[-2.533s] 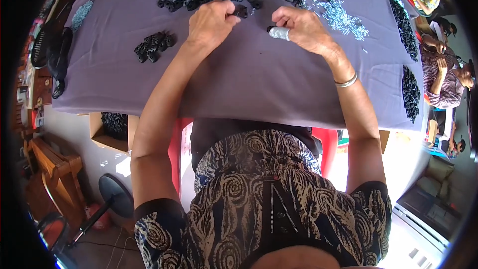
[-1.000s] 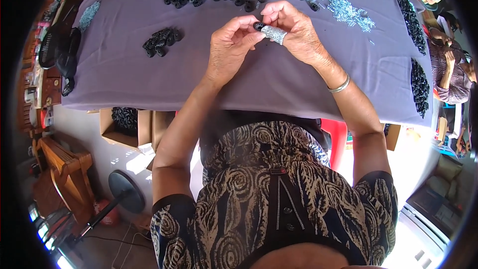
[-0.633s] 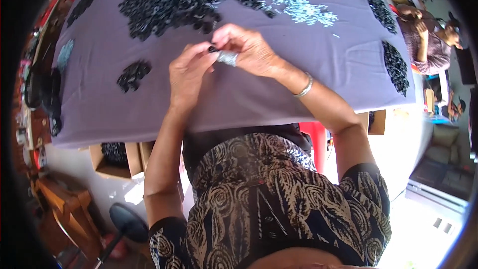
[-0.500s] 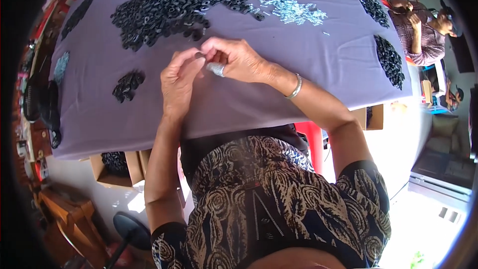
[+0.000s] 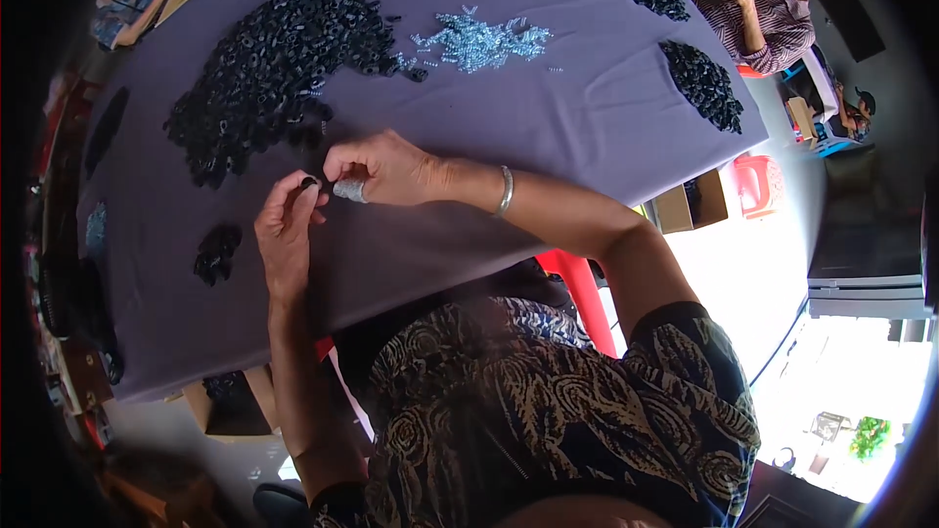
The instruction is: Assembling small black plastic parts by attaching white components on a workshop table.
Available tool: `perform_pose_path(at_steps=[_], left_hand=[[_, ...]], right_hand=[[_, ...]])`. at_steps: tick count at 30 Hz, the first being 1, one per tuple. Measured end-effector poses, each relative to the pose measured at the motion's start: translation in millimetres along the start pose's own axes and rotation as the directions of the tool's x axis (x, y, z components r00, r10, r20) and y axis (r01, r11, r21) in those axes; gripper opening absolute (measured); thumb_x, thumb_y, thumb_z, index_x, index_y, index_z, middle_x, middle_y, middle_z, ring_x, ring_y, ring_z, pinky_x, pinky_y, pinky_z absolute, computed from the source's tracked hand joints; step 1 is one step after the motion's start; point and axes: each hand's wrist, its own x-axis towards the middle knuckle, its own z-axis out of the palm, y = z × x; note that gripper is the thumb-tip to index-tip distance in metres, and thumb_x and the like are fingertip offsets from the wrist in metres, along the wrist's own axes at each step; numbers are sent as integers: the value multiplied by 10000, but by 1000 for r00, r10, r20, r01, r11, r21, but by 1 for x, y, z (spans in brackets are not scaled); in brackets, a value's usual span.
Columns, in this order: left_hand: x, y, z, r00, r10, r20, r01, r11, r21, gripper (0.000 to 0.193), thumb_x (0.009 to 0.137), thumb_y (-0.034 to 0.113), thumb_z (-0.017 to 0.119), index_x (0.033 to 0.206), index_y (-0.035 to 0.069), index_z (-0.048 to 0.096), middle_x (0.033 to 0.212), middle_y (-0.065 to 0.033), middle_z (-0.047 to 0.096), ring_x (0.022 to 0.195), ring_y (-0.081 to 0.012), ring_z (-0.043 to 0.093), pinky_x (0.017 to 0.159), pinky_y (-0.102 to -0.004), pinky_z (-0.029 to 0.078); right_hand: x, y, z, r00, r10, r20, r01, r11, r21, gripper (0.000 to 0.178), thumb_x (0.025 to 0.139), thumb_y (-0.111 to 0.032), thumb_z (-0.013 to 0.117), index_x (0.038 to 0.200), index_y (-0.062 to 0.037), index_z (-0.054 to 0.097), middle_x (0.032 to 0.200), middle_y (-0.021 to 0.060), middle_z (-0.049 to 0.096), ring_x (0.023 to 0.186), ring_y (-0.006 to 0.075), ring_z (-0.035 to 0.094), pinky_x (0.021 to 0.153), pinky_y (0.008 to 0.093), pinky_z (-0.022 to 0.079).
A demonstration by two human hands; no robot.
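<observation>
Pinched between the thumb and fingertips of my left hand [image 5: 286,235] is a small black plastic piece [image 5: 309,183]. My right hand [image 5: 391,168] is just right of it, fingers curled and closed; whether they grip anything is hidden. Grey-silver wrapping [image 5: 349,192] covers one finger of that hand. Beyond my hands lies a big heap of black ring-shaped parts [image 5: 274,73], with a pile of small metal springs [image 5: 484,42] to its right. A little pile of black pieces [image 5: 216,254] sits left of my left hand.
A purple-grey cloth [image 5: 587,117] covers the table. More black piles [image 5: 701,85] lie along its right side, and springs [image 5: 95,227] at the left. Co-workers sit at right [image 5: 758,24] and far left [image 5: 132,5]. Cardboard boxes [image 5: 685,207] and a red stool [image 5: 584,303] stand below the table edge.
The view has shifted, so the table and piles sit differently in it. My hands have moved slightly apart, and the black piece now shows in my left fingertips.
</observation>
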Motion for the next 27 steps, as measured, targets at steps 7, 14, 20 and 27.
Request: perform_pose_path(at_steps=[7,14,20,27], left_hand=[[1,1,6,999,-16,-31,14,998,-55,207,897,54,590,1098,11,620,914,-25,633,809,-94,602,637,-220,462],[1,0,7,1000,-4,-21,2,996,-86,201,888,81,618,1078,17,638,907,-23,641,770,-90,593,617,-212,448],[1,-3,4,1000,-1,-24,0,1000,-31,199,879,84,637,1072,35,650,876,-14,642,728,-73,576,600,-207,443],[1,-7,4,1000,-6,-12,6,1000,-3,186,879,74,633,1062,47,655,852,6,620,725,-63,568,599,-203,446]], right_hand=[[0,-2,-5,1000,-20,-3,20,999,-31,172,791,-28,666,952,-54,612,819,57,647,795,98,630,700,254,502],[10,7,-70,947,-114,-302,-56,864,-501,233,751,-37,706,954,-65,596,807,98,659,736,190,665,660,305,546],[3,23,-99,939,101,-328,-302,698,-649,224,753,-51,691,957,-29,602,893,116,635,811,245,652,737,338,526],[6,25,-77,982,5,-189,-108,835,-540,230,780,-17,674,1001,-20,610,919,95,618,815,218,651,750,311,541]])
